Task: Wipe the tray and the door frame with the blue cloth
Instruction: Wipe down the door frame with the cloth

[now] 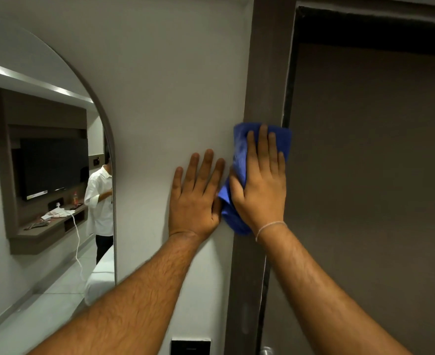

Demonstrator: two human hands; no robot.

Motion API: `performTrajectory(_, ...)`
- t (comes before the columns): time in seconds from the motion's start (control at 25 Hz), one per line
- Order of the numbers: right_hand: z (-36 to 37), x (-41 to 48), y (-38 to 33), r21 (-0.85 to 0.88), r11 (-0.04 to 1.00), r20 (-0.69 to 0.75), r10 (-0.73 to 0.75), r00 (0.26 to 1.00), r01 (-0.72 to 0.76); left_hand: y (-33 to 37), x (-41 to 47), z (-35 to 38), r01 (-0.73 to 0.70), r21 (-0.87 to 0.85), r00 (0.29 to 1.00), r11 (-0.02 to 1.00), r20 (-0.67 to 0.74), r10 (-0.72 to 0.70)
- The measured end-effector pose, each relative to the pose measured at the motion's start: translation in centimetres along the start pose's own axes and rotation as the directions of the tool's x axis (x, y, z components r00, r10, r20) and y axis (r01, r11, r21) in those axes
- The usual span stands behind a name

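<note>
One cloth (239, 149) under right hand (260, 193)

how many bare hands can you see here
2. The left hand lies flat on the white wall; the right hand presses the blue cloth against the door frame. The person reflected in the mirror is too small to tell hands.

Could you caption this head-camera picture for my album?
Right hand presses a blue cloth on the door frame; left hand rests flat on the wall.
</note>
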State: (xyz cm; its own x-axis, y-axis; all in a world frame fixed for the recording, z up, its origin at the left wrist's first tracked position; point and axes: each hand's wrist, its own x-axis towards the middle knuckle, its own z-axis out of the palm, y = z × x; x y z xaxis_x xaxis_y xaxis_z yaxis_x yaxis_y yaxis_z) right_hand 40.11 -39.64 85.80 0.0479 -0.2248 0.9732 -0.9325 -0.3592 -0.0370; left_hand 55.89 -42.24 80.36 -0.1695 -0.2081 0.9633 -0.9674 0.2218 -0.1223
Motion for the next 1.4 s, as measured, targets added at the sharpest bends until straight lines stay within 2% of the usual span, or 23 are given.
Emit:
performTrajectory(0.2,-1.3,6.7,0.0,-0.007,0.999,-0.068,-0.033,0.997,0.032,-0.1,0.0,0.1,0.017,-0.021,0.998,1.000,-0.055,-0.018)
performTrajectory(0.48,-1.0,5.3,-0.1,0.013,1.000,-0.108,-0.022,0.994,0.024,-0.2,0.0,0.1,0.033,-0.002,0.998,0.999,-0.054,-0.033)
performTrajectory(0.64,0.8,-1.4,0.2,0.034,0.999,-0.062,0.002,0.998,0.001,0.0,-0.4,0.7,0.059,0.063,0.998,0.996,-0.020,-0.058)
performTrajectory(0.76,1.9,-8.1,0.2,0.047,0.999,-0.030,0.019,0.999,-0.018,0.0,0.2,0.5,0.061,0.131,0.997,0.990,-0.058,-0.053)
performTrajectory(0.88,3.5,-16.8,0.8,0.051,0.998,0.084,0.043,0.996,-0.047,0.2,0.0,0.1,0.073,0.133,0.995,0.988,-0.077,-0.064)
performTrajectory(1.0,4.9,-27.2,1.1,0.034,0.998,0.233,0.050,0.971,-0.060,0.4,-0.3,-0.1,0.078,0.114,0.996,0.990,-0.040,-0.074)
performTrajectory(1.08,5.5,-34.6,1.2,-0.020,0.999,0.338,0.048,0.940,-0.044,0.6,-0.2,-0.5,0.091,0.110,0.996,0.990,-0.021,-0.090)
performTrajectory(1.2,5.5,-45.8,1.9,-0.087,0.989,0.505,-0.060,0.861,0.120,0.7,-0.4,-0.8,0.104,0.125,0.994,0.987,-0.032,-0.101)
performTrajectory(1.28,4.7,-51.4,2.4,-0.094,0.973,0.660,-0.098,0.745,0.211,0.8,-0.5,-0.8,0.113,0.122,0.993,0.986,-0.044,-0.108)
performTrajectory(1.4,4.4,-56.0,4.0,-0.003,0.970,0.823,-0.136,0.552,0.242,0.8,-0.6,-0.3,0.139,0.105,0.990,0.985,-0.027,-0.137)
